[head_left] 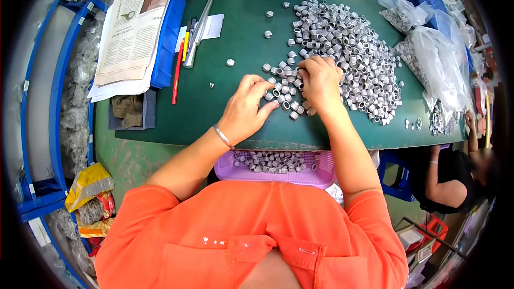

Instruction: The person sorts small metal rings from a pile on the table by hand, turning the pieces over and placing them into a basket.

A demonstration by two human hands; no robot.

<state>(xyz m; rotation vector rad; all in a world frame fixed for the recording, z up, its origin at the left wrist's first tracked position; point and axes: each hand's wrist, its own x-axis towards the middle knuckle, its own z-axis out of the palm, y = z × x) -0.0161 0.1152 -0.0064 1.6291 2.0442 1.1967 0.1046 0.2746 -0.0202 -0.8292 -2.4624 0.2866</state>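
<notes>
A large pile of small grey metal rings [369, 59] is spread over the green table. A looser cluster of the same metal rings [284, 88] reaches out from its near left side. My left hand [245, 108], with a silver bangle on the wrist, is at the left of this cluster, thumb and fingers apart beside the rings. My right hand [321, 83] is between the cluster and the main pile. Its fingers are curled downward among the rings, and whatever is at the fingertips is hidden.
A purple basket [230, 174] with more rings is below the table edge, against my body. At left are a newspaper [134, 27] on a blue bin, pens [178, 72] and a knife-like tool [199, 32]. Plastic bags [436, 59] line the right; a co-worker [447, 176] sits there.
</notes>
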